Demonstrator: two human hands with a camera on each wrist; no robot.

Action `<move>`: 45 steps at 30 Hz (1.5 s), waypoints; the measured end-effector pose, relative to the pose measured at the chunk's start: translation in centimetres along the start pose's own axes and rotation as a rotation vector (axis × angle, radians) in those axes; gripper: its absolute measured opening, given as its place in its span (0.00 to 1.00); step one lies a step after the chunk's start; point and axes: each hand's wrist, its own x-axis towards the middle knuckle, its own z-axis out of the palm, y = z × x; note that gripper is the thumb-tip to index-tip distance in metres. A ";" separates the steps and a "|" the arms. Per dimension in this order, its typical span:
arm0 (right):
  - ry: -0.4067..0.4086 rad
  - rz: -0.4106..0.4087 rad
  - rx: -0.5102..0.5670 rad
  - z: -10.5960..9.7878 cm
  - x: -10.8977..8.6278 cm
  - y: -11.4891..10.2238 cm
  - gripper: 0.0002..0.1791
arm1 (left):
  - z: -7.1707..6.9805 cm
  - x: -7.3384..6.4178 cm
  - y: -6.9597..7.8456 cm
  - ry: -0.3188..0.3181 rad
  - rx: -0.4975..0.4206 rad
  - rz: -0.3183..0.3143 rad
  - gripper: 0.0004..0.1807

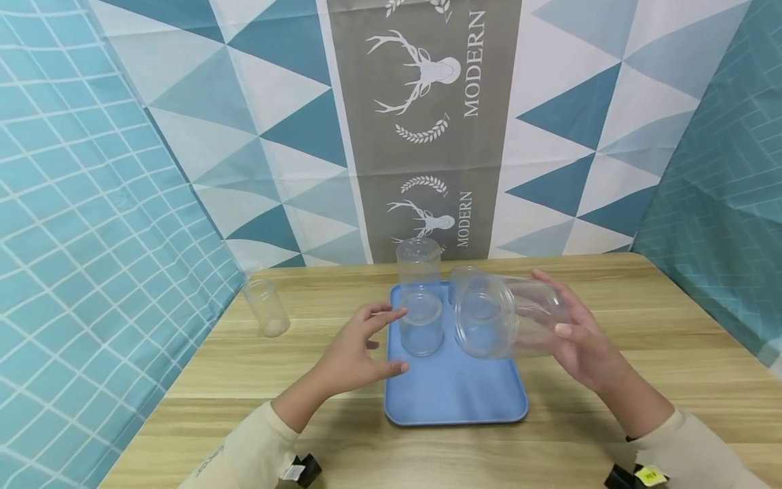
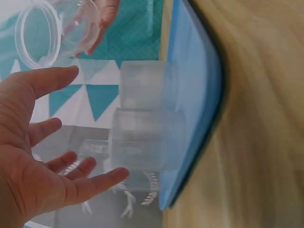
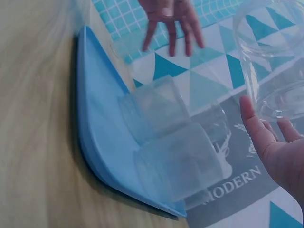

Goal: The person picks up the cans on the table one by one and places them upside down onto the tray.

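My right hand (image 1: 586,343) grips a large clear jar (image 1: 537,305) tipped on its side, its round mouth facing left above the tray's right part. In the right wrist view the fingers and thumb lie around this jar (image 3: 251,71). My left hand (image 1: 354,350) is held with spread fingers left of a clear jar (image 1: 421,333) at the tray's front left. Nothing lies in its grasp in the left wrist view, where the palm (image 2: 42,180) shows. The blue tray (image 1: 455,401) bears several clear jars; the held one partly covers those on the right.
A further clear container (image 1: 267,309) is on the wooden table (image 1: 244,380) at the far left. Behind the table's back edge hangs a patterned cloth (image 1: 293,136); a blue checked cloth (image 1: 91,238) hangs on the left, a teal one (image 1: 721,183) on the right.
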 end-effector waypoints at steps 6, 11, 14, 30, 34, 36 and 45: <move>-0.031 -0.011 -0.188 -0.5 0.1 -1.0 0.37 | 0.6 -0.1 -1.1 -0.045 -0.041 -0.157 0.36; -0.052 0.012 -0.276 -0.7 0.3 -1.6 0.38 | 1.1 0.0 -1.9 -0.037 -0.026 -0.186 0.32; -0.083 0.027 -0.311 -0.8 0.6 -2.0 0.39 | 1.3 0.0 -2.2 -0.031 0.000 -0.197 0.32; -0.200 0.113 -0.931 0.0 2.1 -4.5 0.46 | 2.1 -0.1 -3.3 -0.054 -0.202 -0.458 0.36; -0.233 0.133 -0.985 0.5 2.1 -4.7 0.47 | 2.3 -0.1 -3.4 -0.055 -0.269 -0.520 0.38; -0.251 0.133 -1.003 0.7 2.2 -4.7 0.47 | 2.3 -0.1 -3.4 -0.060 -0.282 -0.548 0.39; -0.319 0.101 -1.132 1.1 2.5 -4.2 0.45 | 2.5 -0.3 -3.2 -0.095 -0.405 -0.595 0.43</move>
